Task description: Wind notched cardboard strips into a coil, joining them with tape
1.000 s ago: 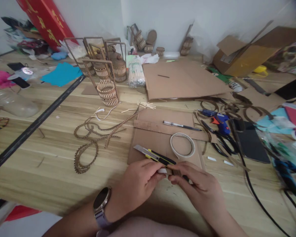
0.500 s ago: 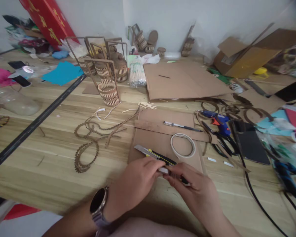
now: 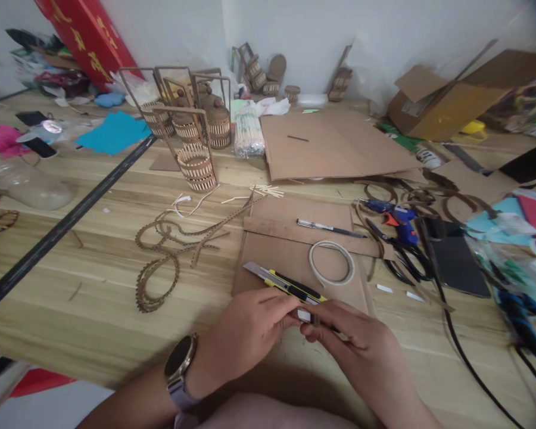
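White piece (image 3: 304, 315) is held in narrow grip of left hand (image 3: 249, 329) and right hand (image 3: 365, 341); cutter knife (image 3: 291, 286) lies at eleven o'clock.

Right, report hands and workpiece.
Left hand and right hand pinching small brown piece, white patch showing. Knife just beyond, blade out. Tape roll behind it.
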Demonstrator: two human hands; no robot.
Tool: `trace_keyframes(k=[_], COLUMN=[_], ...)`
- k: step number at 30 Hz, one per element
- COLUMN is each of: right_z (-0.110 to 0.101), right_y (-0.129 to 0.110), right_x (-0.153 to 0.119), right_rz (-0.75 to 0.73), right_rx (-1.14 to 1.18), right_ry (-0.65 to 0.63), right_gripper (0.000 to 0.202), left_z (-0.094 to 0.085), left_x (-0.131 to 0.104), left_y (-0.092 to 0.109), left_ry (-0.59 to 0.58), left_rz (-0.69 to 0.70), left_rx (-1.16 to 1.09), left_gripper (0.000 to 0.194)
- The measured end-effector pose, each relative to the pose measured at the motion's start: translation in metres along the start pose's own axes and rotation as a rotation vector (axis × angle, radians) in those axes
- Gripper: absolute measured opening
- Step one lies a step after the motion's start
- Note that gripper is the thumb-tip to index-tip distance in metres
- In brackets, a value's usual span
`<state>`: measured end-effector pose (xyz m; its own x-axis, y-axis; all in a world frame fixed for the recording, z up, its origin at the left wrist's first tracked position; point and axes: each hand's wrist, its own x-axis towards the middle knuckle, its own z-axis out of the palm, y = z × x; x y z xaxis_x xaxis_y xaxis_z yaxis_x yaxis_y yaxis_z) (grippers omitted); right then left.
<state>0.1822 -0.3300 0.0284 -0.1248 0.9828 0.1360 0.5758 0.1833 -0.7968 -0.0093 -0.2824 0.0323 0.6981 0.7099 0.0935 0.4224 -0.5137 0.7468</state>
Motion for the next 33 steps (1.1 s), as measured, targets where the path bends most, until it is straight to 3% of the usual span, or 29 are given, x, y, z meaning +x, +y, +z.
trace_keyframes(k=[5,11,17,22,28,33], right_z=[0.003,0.012,0.018,0.017,0.01,-0.005], right_y=[0.004,0.004,0.004,-0.003,-0.009,-0.007], right_x=[-0.002,-0.002,-0.003,-0.001,0.001,-0.003], right_rz=[-0.065,0.189,0.295,0.287,0.186,0.089], right_rx=[-0.089,0.055,0.171,0.17,0.115,0.016], right_ry=[-0.051,0.045,0.158,0.121,0.103,0.063], right_gripper=[0.023,0.033,0.041,0.045,0.049,0.027], left_z=[-0.001,0.008,0.02,0.022,0.013,0.007], left_x=[0.002,-0.002,-0.007,-0.005,-0.003,-0.002], left_y=[-0.002,0.0,-0.001,0.0,-0.002,-0.004], left_ry=[-0.067,0.207,0.155,0.174,0.15,0.154], left_rz=[0.044,-0.057,0.061,0.109,0.133,0.058], left_rx=[0.068,-0.124,0.016,0.091,-0.006,-0.223], left_gripper=[0.024,0.034,0.04,0.032,0.029,0.031])
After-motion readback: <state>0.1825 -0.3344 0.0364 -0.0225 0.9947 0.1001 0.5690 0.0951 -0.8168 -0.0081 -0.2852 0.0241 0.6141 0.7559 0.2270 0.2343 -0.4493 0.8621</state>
